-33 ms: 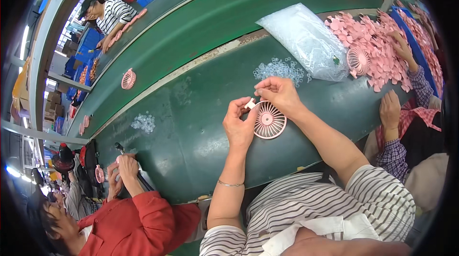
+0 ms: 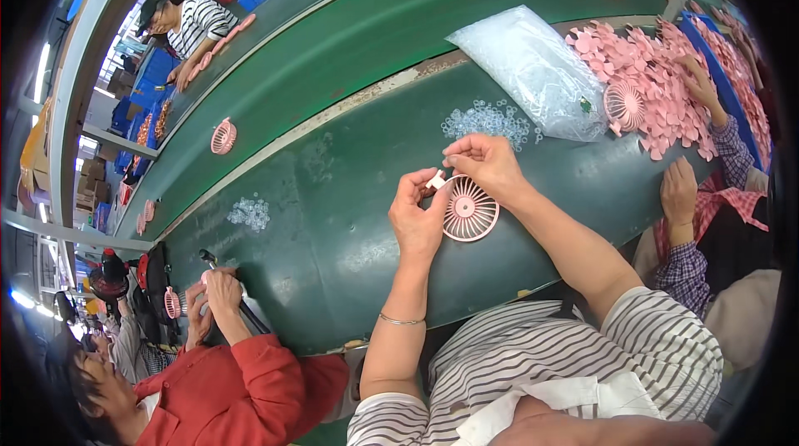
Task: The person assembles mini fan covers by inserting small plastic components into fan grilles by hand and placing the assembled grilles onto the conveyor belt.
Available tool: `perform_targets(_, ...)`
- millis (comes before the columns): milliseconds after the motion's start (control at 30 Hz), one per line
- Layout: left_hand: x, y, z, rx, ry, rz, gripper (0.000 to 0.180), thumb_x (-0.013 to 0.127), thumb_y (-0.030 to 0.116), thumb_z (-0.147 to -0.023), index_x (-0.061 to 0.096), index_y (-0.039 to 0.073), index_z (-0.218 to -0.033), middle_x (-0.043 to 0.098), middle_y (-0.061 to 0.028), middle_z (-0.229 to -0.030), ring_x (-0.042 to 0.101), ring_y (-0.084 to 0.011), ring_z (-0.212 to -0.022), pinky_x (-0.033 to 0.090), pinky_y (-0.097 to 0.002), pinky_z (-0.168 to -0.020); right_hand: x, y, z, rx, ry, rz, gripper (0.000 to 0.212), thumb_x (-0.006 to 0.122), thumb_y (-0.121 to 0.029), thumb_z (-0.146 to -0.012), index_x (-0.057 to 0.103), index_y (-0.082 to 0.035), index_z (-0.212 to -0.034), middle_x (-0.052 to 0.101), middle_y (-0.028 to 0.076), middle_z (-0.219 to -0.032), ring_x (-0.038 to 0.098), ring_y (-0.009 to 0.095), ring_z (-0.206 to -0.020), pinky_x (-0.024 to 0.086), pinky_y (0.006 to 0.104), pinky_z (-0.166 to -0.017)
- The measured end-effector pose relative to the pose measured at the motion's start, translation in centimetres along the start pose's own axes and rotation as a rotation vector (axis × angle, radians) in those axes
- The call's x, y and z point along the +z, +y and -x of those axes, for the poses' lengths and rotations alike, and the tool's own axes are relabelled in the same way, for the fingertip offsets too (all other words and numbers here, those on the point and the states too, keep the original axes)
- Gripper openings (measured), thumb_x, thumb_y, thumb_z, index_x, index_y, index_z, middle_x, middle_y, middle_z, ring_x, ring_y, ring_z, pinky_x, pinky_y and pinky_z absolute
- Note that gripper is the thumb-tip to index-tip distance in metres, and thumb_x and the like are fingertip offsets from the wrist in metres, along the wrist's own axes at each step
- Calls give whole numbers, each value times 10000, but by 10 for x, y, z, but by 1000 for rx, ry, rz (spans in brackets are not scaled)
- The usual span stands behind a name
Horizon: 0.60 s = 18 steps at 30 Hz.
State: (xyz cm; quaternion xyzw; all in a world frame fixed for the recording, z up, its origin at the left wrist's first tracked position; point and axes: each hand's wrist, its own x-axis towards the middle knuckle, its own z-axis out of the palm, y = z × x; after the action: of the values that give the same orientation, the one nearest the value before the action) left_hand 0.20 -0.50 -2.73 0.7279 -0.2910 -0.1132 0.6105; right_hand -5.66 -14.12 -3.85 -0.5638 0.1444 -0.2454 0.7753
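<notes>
A round pink fan grille with radial slats hangs just above the green bench, its small pale neck piece pointing away to the upper left. My left hand is closed on that neck, thumb and fingers pinching it. Against the grille's upper rim, my right hand has its thumb and forefinger pressed together by the neck. What those right fingertips pinch, if anything, is too small to make out. Beyond my right hand lies a heap of small clear plastic rings.
A large clear plastic bag lies behind the rings. To its right are another pink grille and a pile of pink parts. A green conveyor belt runs behind. Co-workers sit left and right; smaller clear rings lie left.
</notes>
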Motion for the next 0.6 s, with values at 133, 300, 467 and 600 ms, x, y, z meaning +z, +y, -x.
perform_targets(133,7,6,-5,47,31,45,317,661,-24,-771,537,-38,-1062,624,-80,-897,596,-104,-785,493,-215,-721,-4,1,-3,25,-8,-104,143,590,-19,-808,597,57,-929,654,114,-822,613,105,-681,512,219,-612)
perform_targets(300,4,5,-8,8,-2,-18,317,662,-28,-768,529,-33,-1056,617,-80,-908,587,-94,-769,491,-210,-697,-1,-2,-2,20,17,-110,141,584,-16,-816,594,60,-934,653,124,-834,618,110,-692,516,225,-614)
perform_targets(467,8,4,-9,45,41,59,253,665,-45,-757,529,-19,-968,604,-66,-861,570,-79,-723,482,-197,-645,3,-3,-1,-63,44,-3,125,574,-7,-821,587,61,-925,650,123,-831,632,130,-754,513,232,-648)
perform_targets(600,10,8,-10,51,56,45,242,668,-61,-746,513,-5,-923,585,-53,-822,566,-76,-708,480,-197,-626,2,-2,-2,-53,51,13,118,566,0,-824,581,60,-924,646,119,-832,631,131,-768,511,233,-658)
